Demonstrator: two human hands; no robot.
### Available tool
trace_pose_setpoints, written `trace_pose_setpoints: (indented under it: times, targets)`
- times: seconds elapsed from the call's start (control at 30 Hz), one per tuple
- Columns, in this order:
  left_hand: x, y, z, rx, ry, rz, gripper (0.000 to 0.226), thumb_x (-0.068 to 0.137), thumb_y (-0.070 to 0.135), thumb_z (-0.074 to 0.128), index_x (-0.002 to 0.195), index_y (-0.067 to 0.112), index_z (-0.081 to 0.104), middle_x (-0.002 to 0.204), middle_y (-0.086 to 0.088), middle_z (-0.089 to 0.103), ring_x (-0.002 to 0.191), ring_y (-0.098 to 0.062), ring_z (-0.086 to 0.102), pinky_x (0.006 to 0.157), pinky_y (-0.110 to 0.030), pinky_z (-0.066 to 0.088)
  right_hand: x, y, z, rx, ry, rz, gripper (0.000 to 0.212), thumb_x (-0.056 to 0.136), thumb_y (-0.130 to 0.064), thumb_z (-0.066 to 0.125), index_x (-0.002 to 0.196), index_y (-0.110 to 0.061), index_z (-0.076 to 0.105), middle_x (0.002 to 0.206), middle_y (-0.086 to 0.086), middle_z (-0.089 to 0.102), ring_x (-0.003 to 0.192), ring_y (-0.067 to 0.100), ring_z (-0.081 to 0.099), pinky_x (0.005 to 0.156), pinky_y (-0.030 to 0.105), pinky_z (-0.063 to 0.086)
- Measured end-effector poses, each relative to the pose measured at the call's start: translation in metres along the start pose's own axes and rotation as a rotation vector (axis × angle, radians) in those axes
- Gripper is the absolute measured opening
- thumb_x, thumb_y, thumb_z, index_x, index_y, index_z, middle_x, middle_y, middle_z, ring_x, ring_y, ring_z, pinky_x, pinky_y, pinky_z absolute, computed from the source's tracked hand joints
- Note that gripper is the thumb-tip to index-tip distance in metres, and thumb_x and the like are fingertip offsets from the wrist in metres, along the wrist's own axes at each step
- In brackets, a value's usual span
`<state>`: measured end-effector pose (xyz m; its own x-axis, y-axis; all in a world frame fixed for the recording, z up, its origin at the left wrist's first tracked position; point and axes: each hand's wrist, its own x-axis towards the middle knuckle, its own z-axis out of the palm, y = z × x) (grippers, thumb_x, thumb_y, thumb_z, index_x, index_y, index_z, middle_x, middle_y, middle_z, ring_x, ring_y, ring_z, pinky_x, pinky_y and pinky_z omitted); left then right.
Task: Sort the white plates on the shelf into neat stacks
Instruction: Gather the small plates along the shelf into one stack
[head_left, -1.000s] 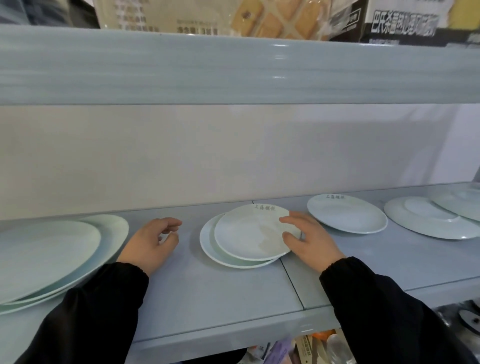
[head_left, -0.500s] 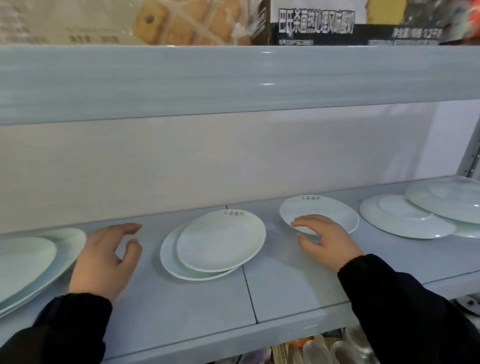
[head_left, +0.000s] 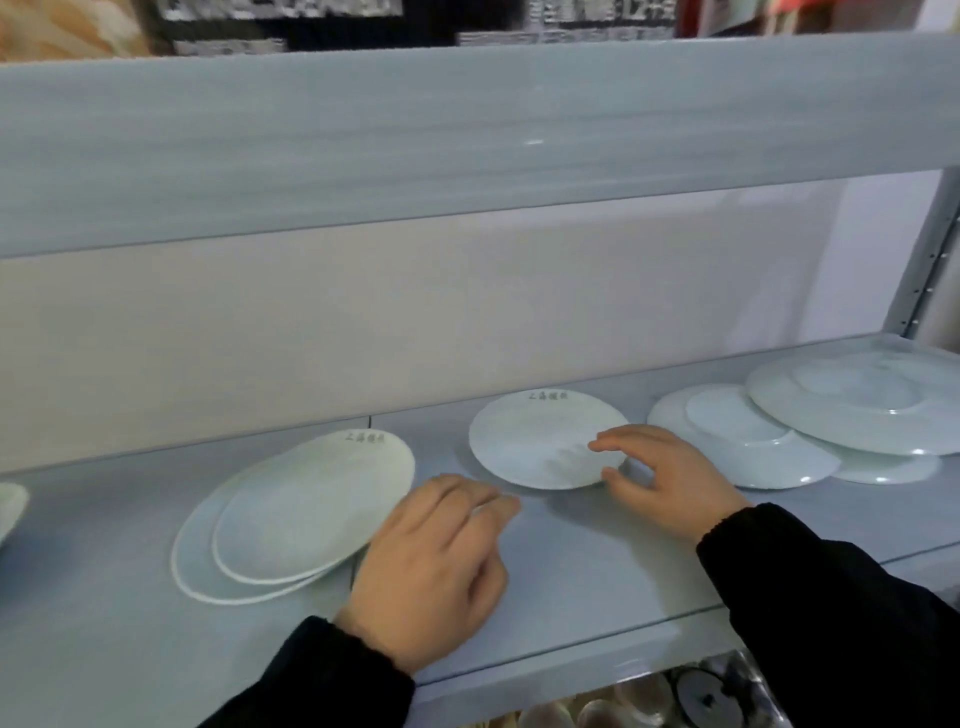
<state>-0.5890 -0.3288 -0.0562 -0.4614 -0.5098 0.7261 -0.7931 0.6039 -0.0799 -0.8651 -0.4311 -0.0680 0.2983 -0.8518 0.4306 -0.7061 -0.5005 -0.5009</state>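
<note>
Both hands are over the grey shelf (head_left: 597, 566), black sleeves (head_left: 831, 613) down to the wrists.

Left hand (head_left: 436, 566): knuckles up, fingers loosely curled, holding nothing. It sits just right of the two-plate stack (head_left: 280, 540) and covers that stack's right edge. Fingertips point at the gap between the stack and the middle plate (head_left: 535, 441). Can't tell if it touches the shelf.

Two-plate stack: the top plate (head_left: 311, 499) is shifted back and right on the bottom plate (head_left: 195, 566), so the rims don't line up. Grey print on the top plate's far rim.

Right hand (head_left: 670, 478): fingers stretched over the near-right rim of the middle plate, thumb (head_left: 613, 475) at its near edge, rim between thumb and fingers. Can't tell whether it's actually pinching. The plate lies flat on the shelf, alone, with the same grey print on its far rim.

Right of it is an untidy pile of white plates. A small plate (head_left: 727, 421) sits on a wider plate (head_left: 779, 470), and a large plate (head_left: 852, 410) overlaps both from the right. Another plate (head_left: 883, 470) pokes out below that one. It's blurred there, so the count is uncertain.

Far left edge: sliver of one more plate (head_left: 10, 506).

Upper shelf board (head_left: 467, 145) overhead, beige back panel (head_left: 415, 322) behind, metal upright (head_left: 930, 260) at right. Blurry glassware (head_left: 623, 701) on the level below.
</note>
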Motion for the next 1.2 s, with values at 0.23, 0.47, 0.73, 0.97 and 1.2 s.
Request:
trace_pose_setpoints:
  times: [0.23,0.47,0.73,0.97,1.2]
  targets:
    - [0.051,0.025,0.067,-0.030,-0.278,-0.243,0.059,0.082,0.040,0.050,0.137,0.017,0.048,0.132,-0.001,0.053,0.126,-0.020,0.047,0.104,-0.037,0.042,0.001,0.029,-0.013,0.074,0.000,-0.056,0.043,0.081,-0.051,0.053,0.118,-0.035,0.065,0.123,-0.018,0.058,0.119,0.001,0.051,0.104,0.027,0.040]
    - [0.079,0.016,0.102,0.134,-0.686,-0.458,0.061,0.096,0.052,0.037,0.152,0.031,0.023,0.159,0.004,0.026,0.146,-0.018,0.021,0.120,-0.041,0.009,0.001,0.023,-0.016,0.128,-0.036,-0.088,0.056,0.078,-0.056,0.046,0.126,-0.031,0.062,0.134,-0.011,0.053,0.125,0.001,0.045,0.106,0.015,0.030]
    - [0.094,0.039,0.082,0.280,-0.694,-0.346,0.038,0.097,0.014,0.038,0.134,0.022,0.039,0.119,-0.004,0.060,0.097,-0.029,0.061,0.076,-0.040,0.049,-0.001,0.022,-0.020,0.189,-0.003,-0.047,0.071,0.079,-0.055,0.051,0.145,-0.032,0.038,0.159,-0.005,0.017,0.144,0.006,0.020,0.110,0.020,0.023]
    - [0.084,0.014,0.003,0.323,-0.153,-0.304,0.034,0.089,0.014,0.061,0.122,0.024,0.059,0.100,0.005,0.072,0.071,-0.028,0.067,0.051,-0.030,0.043,-0.004,0.022,-0.021,0.234,0.024,-0.067,0.073,0.080,-0.049,0.054,0.147,-0.032,0.032,0.157,-0.016,0.001,0.143,0.004,0.016,0.101,0.013,0.021]
    - [-0.019,-0.054,-0.080,0.608,-0.152,-0.507,0.043,0.078,0.016,0.049,0.117,0.025,0.065,0.090,0.000,0.075,0.067,-0.028,0.069,0.048,-0.028,0.044,0.000,0.018,-0.013,0.203,-0.077,-0.104,0.067,0.089,-0.032,0.064,0.148,-0.032,0.031,0.158,-0.015,0.002,0.137,-0.003,0.014,0.105,0.020,0.023]
